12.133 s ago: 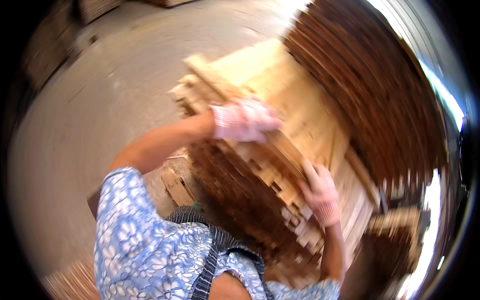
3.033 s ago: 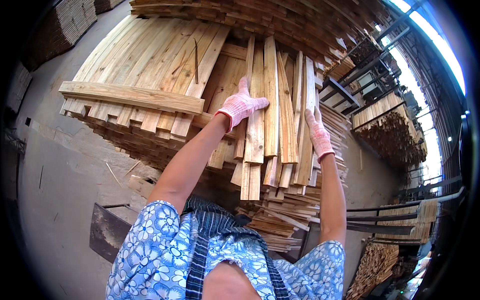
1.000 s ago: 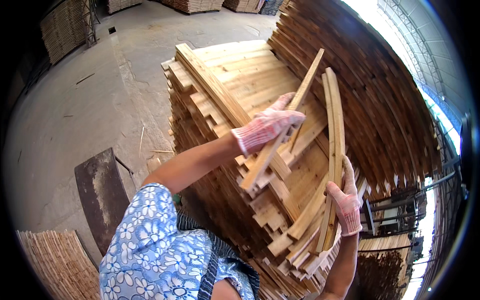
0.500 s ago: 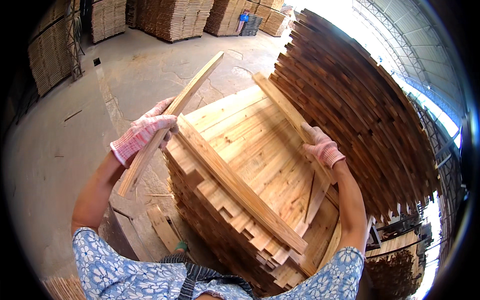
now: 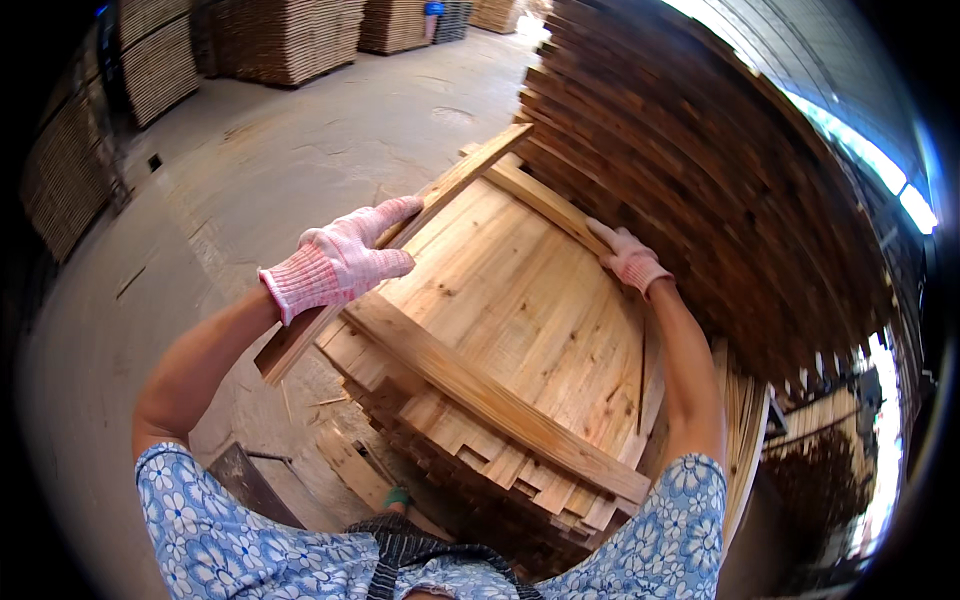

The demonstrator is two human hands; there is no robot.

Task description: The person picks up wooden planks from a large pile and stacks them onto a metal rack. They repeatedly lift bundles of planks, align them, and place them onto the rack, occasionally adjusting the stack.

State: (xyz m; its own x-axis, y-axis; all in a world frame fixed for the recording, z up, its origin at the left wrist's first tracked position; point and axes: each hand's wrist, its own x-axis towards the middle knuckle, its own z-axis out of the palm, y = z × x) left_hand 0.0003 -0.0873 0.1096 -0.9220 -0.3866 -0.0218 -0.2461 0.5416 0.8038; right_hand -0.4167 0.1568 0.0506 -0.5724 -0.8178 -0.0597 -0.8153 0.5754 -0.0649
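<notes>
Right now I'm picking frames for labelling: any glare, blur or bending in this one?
Head view: glare blows out the roof opening at right; the stacked boards curve near the rim; black corners; the left hand and its slat are sharp.

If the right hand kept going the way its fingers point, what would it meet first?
The right hand already rests on a strip at the far edge of the pale wood stack. Pushed on up and left, it would likely just slide along that strip; depth is unclear.
</notes>
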